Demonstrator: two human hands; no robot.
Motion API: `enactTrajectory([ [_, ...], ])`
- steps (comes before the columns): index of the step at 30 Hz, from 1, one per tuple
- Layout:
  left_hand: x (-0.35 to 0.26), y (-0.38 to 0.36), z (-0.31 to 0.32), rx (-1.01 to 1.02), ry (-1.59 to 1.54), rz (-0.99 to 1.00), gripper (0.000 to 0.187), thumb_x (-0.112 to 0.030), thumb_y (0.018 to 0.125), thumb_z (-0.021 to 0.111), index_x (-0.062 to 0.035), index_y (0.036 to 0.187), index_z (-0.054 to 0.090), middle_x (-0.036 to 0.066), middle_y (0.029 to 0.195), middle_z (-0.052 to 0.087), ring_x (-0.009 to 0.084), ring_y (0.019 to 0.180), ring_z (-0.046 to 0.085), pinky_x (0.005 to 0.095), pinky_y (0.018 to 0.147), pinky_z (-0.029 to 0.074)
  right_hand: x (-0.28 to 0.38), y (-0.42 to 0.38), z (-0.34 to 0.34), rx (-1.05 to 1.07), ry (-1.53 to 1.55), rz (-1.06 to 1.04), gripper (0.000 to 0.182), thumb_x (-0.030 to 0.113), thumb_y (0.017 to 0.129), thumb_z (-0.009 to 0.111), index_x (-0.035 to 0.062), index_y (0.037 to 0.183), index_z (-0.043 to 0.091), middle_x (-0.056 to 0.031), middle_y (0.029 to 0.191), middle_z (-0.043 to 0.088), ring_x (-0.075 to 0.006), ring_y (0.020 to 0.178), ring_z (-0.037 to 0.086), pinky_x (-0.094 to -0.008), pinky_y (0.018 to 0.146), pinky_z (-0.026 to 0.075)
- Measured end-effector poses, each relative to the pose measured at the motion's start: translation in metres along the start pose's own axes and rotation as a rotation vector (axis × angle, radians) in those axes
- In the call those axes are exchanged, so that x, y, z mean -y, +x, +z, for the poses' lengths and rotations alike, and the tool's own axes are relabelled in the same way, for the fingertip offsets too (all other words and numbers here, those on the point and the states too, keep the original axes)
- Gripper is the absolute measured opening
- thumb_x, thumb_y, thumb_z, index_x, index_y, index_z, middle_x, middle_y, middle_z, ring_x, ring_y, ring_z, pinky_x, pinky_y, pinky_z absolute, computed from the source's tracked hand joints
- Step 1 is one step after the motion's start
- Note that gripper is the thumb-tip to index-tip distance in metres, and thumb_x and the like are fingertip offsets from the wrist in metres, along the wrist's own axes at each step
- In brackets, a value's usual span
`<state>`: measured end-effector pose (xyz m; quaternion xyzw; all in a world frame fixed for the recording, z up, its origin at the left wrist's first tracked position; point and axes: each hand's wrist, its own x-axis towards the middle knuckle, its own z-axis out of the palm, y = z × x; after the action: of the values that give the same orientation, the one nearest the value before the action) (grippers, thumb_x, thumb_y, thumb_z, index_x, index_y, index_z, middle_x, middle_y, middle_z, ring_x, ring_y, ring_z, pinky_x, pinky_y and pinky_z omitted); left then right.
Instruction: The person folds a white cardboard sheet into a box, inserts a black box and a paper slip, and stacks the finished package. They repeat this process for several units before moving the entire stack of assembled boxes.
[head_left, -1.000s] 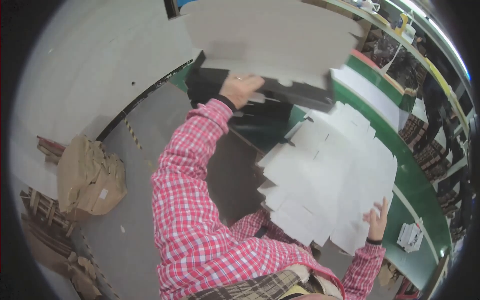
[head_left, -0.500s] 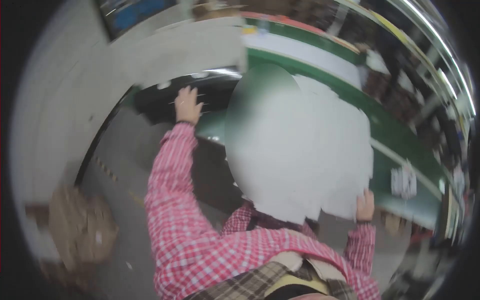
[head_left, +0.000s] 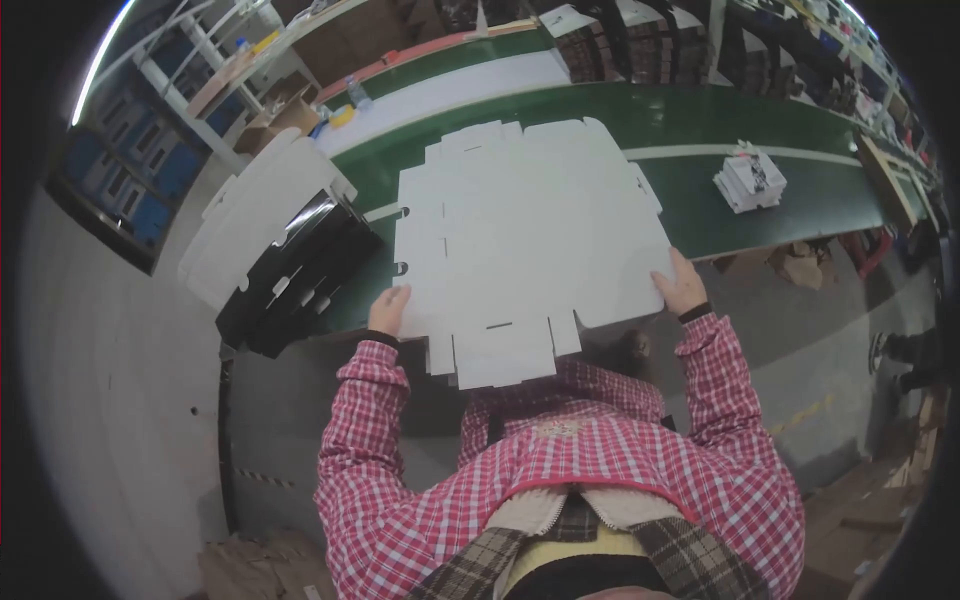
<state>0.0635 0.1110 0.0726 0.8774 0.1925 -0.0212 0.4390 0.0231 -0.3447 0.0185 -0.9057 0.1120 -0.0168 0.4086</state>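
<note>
A large flat white cardboard box blank (head_left: 530, 230) with tabs and slots lies across the green table, its near flap jutting over the front edge toward my body. My left hand (head_left: 388, 311) grips its left edge near the front corner. On the right edge, my right hand (head_left: 682, 286) pinches the blank, thumb on top and the other fingers partly hidden. Left of the blank stands a stack of black cardboard pieces (head_left: 300, 270), with white flat blanks (head_left: 255, 215) leaning up behind it.
The green table (head_left: 690, 215) bears a small bundle of white cards (head_left: 750, 180) at the right. Behind are a white strip (head_left: 450, 90), a bottle (head_left: 358, 92) and a yellow tape roll (head_left: 343, 116). Stacked goods (head_left: 640, 45) fill the far shelf. Brown cardboard (head_left: 265, 565) lies on the floor.
My left hand has come from the black stack on the left to the blank's left edge. My view has turned, and the blank now lies flatter and squarer before me.
</note>
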Motion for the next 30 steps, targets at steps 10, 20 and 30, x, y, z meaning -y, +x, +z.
enactTrajectory([
  [10,-0.006,-0.033,0.066,0.326,-1.413,0.341,0.065,-0.044,0.087,0.038,-0.0167,0.138,0.008,0.012,0.141,0.017,0.029,0.122,0.029,0.0376,0.093,0.032,0.014,-0.049,-0.037,-0.186,1.219,-0.115,0.047,0.028,0.083,0.053,0.0072,0.123,0.041,-0.01,0.121,0.047,-0.0234,0.109,0.047,-0.0334,0.095,0.036],
  [20,0.039,-0.053,0.099,0.076,-1.109,0.097,0.04,-0.02,0.081,0.059,0.0072,0.11,0.052,0.014,0.117,0.052,0.024,0.104,0.051,0.032,0.095,0.038,0.042,-0.016,0.069,0.173,0.891,-0.046,0.057,0.037,0.081,0.058,0.0023,0.125,0.041,-0.0113,0.125,0.045,-0.0257,0.114,0.044,-0.0342,0.1,0.033],
  [30,0.133,-0.187,0.042,-0.27,-0.294,-0.371,0.045,-0.035,0.076,0.06,0.0018,0.103,0.059,0.014,0.104,0.06,0.0292,0.095,0.057,0.0334,0.083,0.046,0.058,-0.086,0.135,0.466,0.715,-0.096,0.048,0.029,0.087,0.047,0.0023,0.127,0.038,-0.0124,0.128,0.043,-0.0293,0.117,0.041,-0.0372,0.102,0.028],
])
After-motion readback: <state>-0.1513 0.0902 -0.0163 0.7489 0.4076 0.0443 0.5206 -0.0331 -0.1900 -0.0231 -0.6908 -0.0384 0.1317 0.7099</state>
